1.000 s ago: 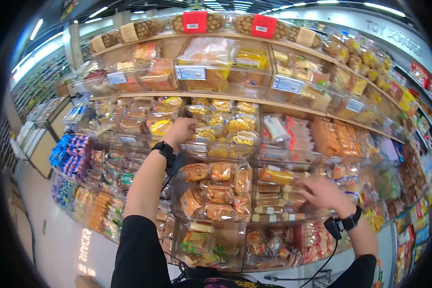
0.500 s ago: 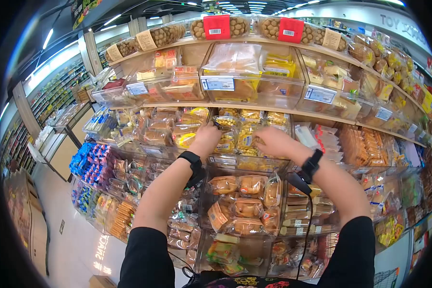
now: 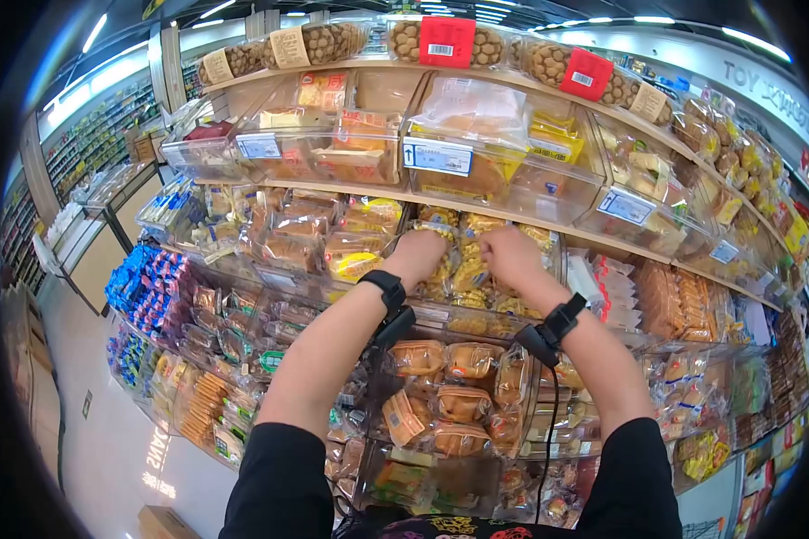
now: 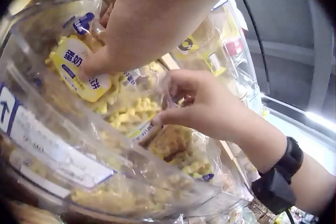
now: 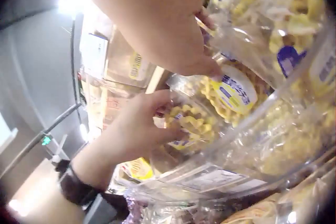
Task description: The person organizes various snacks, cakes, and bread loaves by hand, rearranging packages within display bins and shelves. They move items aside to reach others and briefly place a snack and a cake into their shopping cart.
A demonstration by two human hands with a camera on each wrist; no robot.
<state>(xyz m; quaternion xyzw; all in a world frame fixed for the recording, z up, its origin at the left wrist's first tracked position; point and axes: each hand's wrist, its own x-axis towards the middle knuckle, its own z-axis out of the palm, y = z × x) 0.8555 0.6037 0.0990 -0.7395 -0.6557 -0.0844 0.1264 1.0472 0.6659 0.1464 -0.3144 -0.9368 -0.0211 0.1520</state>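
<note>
Both hands are inside a clear plastic bin [image 4: 58, 124] of bagged yellow waffles. My left hand [image 3: 415, 258] holds a waffle packet [image 4: 79, 71] at the bin's left side, its thumb lying over the yellow-and-white label. Beside it, my right hand [image 3: 512, 258] pinches another waffle packet [image 5: 236, 90] between thumb and fingers, with the thumb at the edge of its label. In the right wrist view, the left hand's fingers [image 5: 160, 100] curl at a packet's crinkled wrapping. More waffle bags [image 5: 283, 134] lie around and in front of the hands.
A wooden shelf edge [image 3: 476, 211] runs right above the hands. Bagged bread rolls [image 3: 463, 404] fill the bin below, and yellow-labelled buns [image 3: 355, 260] lie to the left. Sliced bread packs [image 3: 670, 305] stand to the right. A cable [image 3: 550, 431] hangs from the right wrist.
My right hand has left the lower roll bin, moving up and left into the waffle bin beside the left hand. Both now grip waffle packets. The head view has shifted.
</note>
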